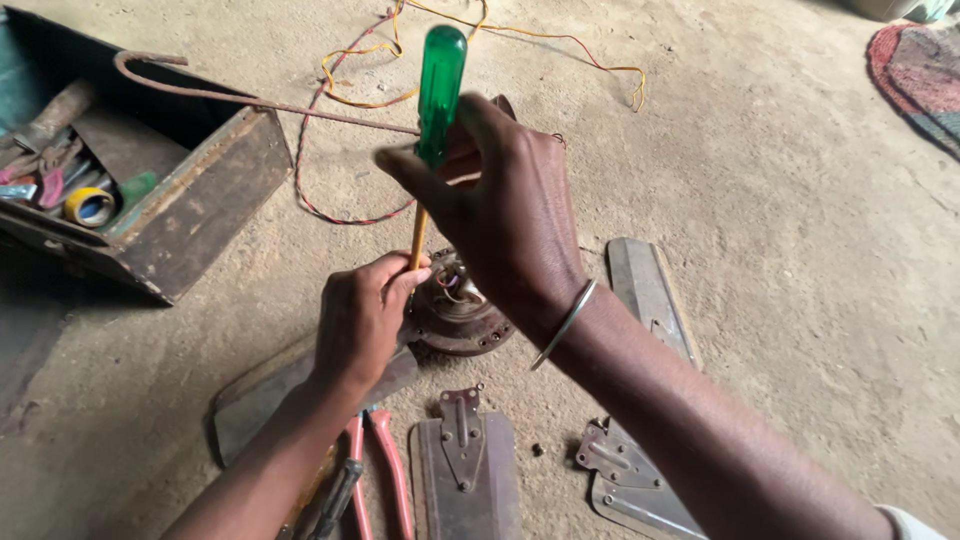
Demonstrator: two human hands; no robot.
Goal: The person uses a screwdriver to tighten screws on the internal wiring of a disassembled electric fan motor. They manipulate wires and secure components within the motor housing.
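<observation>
Right hand (pixel 505 205) grips green screwdriver (pixel 438 95) — left hand (pixel 360 315) steadies motor (pixel 455 315) (floor).

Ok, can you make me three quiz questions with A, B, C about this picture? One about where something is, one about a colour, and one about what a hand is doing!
1. Where is the roll of yellow tape?
A. in the open toolbox
B. on a fan blade
C. under the fan motor

2. What colour is the screwdriver handle?
A. red
B. green
C. black

3. What is the right hand doing?
A. lying flat on the floor
B. picking up the pliers
C. gripping the screwdriver handle

Answers:
1 A, the tape lies among the tools inside the box at the left.
2 B, the handle is clear green above a yellow shaft.
3 C, its fingers wrap the handle, while the left hand steadies the shaft near the fan motor.
</observation>
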